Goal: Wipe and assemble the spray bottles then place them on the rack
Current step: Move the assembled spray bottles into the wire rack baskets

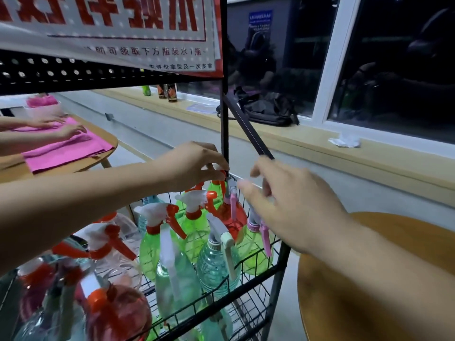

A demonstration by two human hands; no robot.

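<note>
1. The rack [280, 267] is a black wire basket on black posts, crowded with spray bottles in green, red and clear plastic that stand upright and touch one another.
2. The left hand [194, 163] reaches over the basket to its far corner. Its fingertips are curled down and pinch the white-and-orange spray head [219, 169] of a green bottle [213, 190] standing there against the post.
3. The right hand [290, 207] is at the basket's right rim, just above a second green bottle with a pink trigger [253, 257]. Its fingers are blurred, so I cannot tell whether they grip the bottle's top or only touch it.
4. A red bottle [234, 217] stands between these two green ones.
5. Above the basket runs a black perforated panel [49, 77], with a sign [110, 33] in red characters hung over it.
6. Behind the rack a long wooden sill [320, 146] runs under a dark window [394, 57]. On it lie a black bag [268, 112], a crumpled tissue [344, 141] and a few small bottles [167, 92].
7. A round wooden table [381, 279] stands right of the rack.
8. At the left, another person's hands [71, 130] rest on a pink cloth [69, 148] spread on a second table.
</note>
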